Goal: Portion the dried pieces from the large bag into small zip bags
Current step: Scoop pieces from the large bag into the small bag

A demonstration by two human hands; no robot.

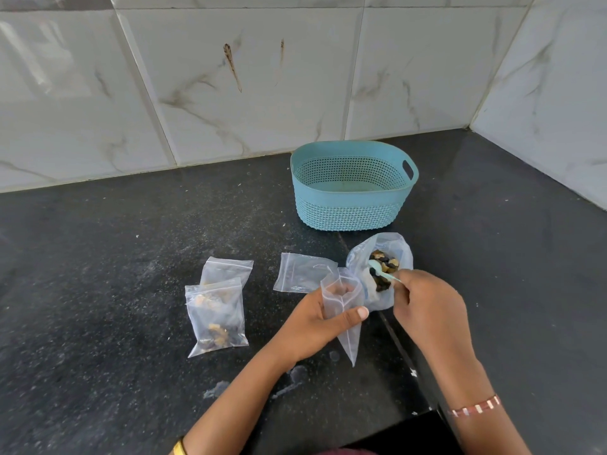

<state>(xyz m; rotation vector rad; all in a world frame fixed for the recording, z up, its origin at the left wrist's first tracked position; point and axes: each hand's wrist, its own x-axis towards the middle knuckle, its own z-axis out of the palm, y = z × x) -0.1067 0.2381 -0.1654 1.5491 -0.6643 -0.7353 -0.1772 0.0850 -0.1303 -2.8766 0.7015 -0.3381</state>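
Black speckled stone countertop (115, 274) meets marble-look wall tiles (246, 93); I read no labels anywhere. My left hand (315, 326) pinches an open small zip bag (343, 300). My right hand (427, 307) grips a teal spoon (377, 269) dipped into the large bag (381, 274) of dried pieces at 1 o'clock. Filled bags (215, 316) lie at 9 o'clock, a teal basket (353, 208) at 12.

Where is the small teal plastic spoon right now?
In the head view, right of centre: the small teal plastic spoon is held by the right hand, its bowl inside the large clear bag of dried pieces.
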